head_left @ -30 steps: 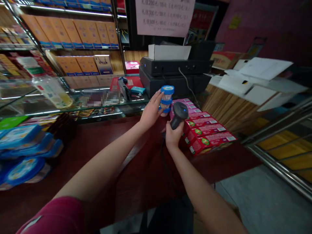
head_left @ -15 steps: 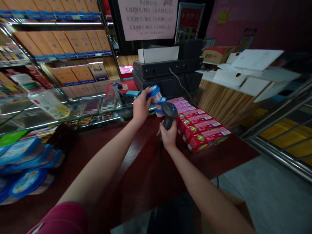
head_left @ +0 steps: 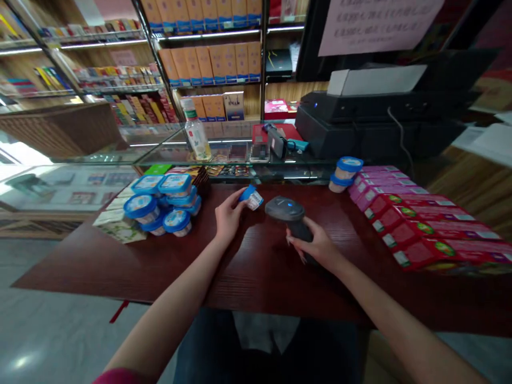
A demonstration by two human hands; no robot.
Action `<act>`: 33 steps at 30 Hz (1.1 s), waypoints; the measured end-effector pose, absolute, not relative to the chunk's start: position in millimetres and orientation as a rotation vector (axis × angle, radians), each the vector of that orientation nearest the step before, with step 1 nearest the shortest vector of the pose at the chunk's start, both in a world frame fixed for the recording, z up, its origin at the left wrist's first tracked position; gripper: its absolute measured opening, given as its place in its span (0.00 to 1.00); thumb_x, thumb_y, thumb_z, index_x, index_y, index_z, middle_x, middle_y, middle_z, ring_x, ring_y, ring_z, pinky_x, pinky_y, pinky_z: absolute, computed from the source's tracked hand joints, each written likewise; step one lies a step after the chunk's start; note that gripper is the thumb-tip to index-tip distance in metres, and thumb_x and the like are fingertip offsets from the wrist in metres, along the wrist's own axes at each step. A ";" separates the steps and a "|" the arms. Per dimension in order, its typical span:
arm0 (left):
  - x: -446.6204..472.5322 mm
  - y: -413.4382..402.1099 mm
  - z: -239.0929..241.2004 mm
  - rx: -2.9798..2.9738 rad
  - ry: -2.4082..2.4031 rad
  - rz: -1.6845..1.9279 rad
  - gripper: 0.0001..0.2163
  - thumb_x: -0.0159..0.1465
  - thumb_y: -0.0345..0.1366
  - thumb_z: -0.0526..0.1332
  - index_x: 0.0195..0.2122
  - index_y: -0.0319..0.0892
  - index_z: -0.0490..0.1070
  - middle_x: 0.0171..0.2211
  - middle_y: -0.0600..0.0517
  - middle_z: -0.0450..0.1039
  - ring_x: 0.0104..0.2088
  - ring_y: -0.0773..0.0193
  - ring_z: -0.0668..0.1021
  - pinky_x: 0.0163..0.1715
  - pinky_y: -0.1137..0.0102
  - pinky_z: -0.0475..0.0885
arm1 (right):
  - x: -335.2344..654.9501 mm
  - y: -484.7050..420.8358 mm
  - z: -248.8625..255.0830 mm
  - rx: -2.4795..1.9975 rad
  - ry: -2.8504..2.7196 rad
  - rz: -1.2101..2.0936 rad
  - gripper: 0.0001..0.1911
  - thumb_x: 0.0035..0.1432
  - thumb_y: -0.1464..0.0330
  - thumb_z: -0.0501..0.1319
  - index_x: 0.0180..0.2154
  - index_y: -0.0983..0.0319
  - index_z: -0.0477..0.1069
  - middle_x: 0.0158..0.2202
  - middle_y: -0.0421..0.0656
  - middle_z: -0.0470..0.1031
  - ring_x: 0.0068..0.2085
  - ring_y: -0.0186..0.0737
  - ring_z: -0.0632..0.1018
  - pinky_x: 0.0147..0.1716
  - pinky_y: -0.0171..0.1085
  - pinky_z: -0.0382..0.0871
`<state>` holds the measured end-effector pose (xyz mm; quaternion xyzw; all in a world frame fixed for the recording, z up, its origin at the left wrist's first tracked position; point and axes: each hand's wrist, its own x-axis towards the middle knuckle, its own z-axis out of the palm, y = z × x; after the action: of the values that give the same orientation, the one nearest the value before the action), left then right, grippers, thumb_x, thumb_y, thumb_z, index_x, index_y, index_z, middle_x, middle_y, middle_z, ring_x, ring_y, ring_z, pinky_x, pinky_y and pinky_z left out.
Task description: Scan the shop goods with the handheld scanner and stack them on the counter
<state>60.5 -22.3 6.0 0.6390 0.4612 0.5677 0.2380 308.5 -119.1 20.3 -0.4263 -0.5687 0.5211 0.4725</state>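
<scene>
My left hand (head_left: 229, 216) is closed on a small blue-lidded tub (head_left: 253, 198), tilted so its white barcode label shows. My right hand (head_left: 318, 242) grips the handle of a dark barcode scanner (head_left: 286, 209), a small blue light on its top. The scanner's head is just right of the tub, apart from it. Left on the table stands a group of blue-lidded tubs (head_left: 177, 221), round and rectangular, stacked in layers. Two more round tubs (head_left: 348, 168) are stacked at the back right, beside a row of red boxes (head_left: 424, 229) and pink boxes (head_left: 384, 178).
The dark red wooden table (head_left: 240, 277) runs across in front of me. Behind it, a glass counter (head_left: 160, 152) carries a bottle (head_left: 197, 133) and a black device on a stand (head_left: 277, 141). A black cash register (head_left: 360, 125) stands at the back right. Pale green packs (head_left: 116, 221) lie far left.
My view has turned left. The tub has moved away from the two stacked tubs at the back right, toward the stack on the left. The scanner has come along, its head facing the tub.
</scene>
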 end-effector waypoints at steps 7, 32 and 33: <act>65.6 -26.8 5.7 1.791 1.312 1.518 0.16 0.67 0.30 0.64 0.54 0.47 0.80 0.56 0.51 0.82 0.57 0.56 0.83 0.62 0.59 0.76 | 309.8 -119.0 23.8 -1.101 -1.454 1.202 0.16 0.54 0.60 0.73 0.40 0.60 0.74 0.29 0.39 0.76 0.19 0.30 0.70 0.15 0.32 0.67; -114.4 -114.3 77.3 2.522 1.710 1.329 0.15 0.74 0.35 0.60 0.60 0.49 0.75 0.62 0.49 0.77 0.67 0.56 0.74 0.67 0.61 0.71 | 151.1 -82.6 20.6 -0.839 -0.935 1.408 0.28 0.44 0.55 0.78 0.42 0.59 0.71 0.27 0.34 0.77 0.18 0.29 0.71 0.16 0.30 0.66; -118.4 -115.4 74.8 2.540 1.701 1.299 0.15 0.73 0.34 0.60 0.60 0.48 0.75 0.62 0.49 0.77 0.67 0.55 0.74 0.67 0.60 0.71 | 149.9 -80.8 19.5 -0.842 -0.937 1.411 0.28 0.44 0.54 0.78 0.41 0.59 0.71 0.27 0.34 0.77 0.18 0.29 0.71 0.15 0.30 0.66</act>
<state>-118.4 -115.4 74.8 0.7616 0.5100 0.3896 -0.0897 149.9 -80.8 19.5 -0.3610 -0.4017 0.6050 0.5851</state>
